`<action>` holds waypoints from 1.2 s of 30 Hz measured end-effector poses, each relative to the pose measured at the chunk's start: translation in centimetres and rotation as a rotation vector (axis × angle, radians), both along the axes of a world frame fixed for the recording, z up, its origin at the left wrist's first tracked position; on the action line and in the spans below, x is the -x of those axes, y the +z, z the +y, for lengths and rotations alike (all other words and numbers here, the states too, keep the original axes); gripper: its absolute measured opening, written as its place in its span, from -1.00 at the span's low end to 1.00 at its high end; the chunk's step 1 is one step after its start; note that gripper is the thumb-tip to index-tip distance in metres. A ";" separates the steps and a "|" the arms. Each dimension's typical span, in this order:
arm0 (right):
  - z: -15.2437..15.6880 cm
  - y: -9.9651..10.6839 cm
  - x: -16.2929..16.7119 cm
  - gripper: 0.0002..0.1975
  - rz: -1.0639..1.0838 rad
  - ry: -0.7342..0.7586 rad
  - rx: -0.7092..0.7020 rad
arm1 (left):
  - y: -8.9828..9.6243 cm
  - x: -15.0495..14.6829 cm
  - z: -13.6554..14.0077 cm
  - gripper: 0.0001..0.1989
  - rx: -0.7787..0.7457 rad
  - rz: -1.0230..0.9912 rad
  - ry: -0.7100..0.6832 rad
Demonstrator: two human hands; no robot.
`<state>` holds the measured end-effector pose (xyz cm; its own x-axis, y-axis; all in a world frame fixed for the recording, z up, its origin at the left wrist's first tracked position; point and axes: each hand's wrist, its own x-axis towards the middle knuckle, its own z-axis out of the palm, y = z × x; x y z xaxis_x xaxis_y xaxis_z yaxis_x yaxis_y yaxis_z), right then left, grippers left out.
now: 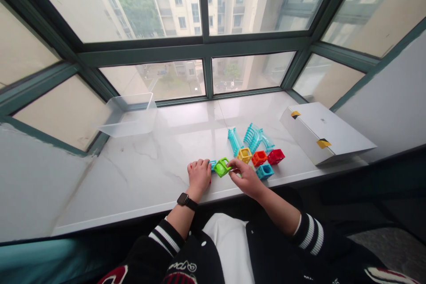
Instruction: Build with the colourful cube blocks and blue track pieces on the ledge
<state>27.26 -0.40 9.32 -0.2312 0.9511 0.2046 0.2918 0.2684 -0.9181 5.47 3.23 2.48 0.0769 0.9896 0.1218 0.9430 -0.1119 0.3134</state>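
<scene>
My right hand (pixel 246 178) pinches a bright green hollow building block (pixel 222 167) by its right side. Just left of that block, my left hand (pixel 199 176) is curled over a piece that it mostly covers; bits of red show at its edges. A blue piece (pixel 212 165) peeks out between the left hand and the green block. Beside my right hand stand a yellow block (pixel 244 155), an orange block (pixel 259 158), a red block (pixel 276 156) and a blue block (pixel 265 171). Clear blue track pieces (pixel 253 137) lie behind them.
On the white marble sill (pixel 159 173), a clear plastic tub (pixel 129 120) stands at the back left. A white box (pixel 329 131) with black-and-yellow tabs sits at the right. Green-framed windows (pixel 193 51) close off the back, and the sill's front edge is close to my body.
</scene>
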 end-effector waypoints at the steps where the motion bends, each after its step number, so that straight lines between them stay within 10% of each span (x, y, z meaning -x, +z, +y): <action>1: -0.1 -0.2 0.0 -0.81 0.062 0.011 0.034 | 0.1 -0.1 0.0 -0.66 0.016 -0.011 0.003; 7: -0.1 -1.7 0.0 -0.74 0.312 0.066 0.177 | 2.4 0.6 -0.6 -0.64 -0.121 -0.318 -0.091; 16: -0.5 -1.3 0.9 -0.69 0.149 0.050 0.053 | 7.9 1.1 -3.9 -0.52 -0.158 -0.676 -0.335; 26: -1.4 -0.6 0.9 -0.43 -0.304 0.098 -0.337 | 7.6 0.2 -3.9 -0.60 -0.091 -0.668 -0.249; 36: -1.3 -0.9 1.1 -0.36 0.015 -0.020 -0.252 | 6.6 0.2 -3.7 -0.45 0.329 -1.431 -0.114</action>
<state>26.18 -1.68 8.45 -0.2083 0.8740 0.4389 0.2861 0.4836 -0.8272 5.26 -0.48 9.04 0.1653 0.9841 -0.0644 -0.1937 0.0965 0.9763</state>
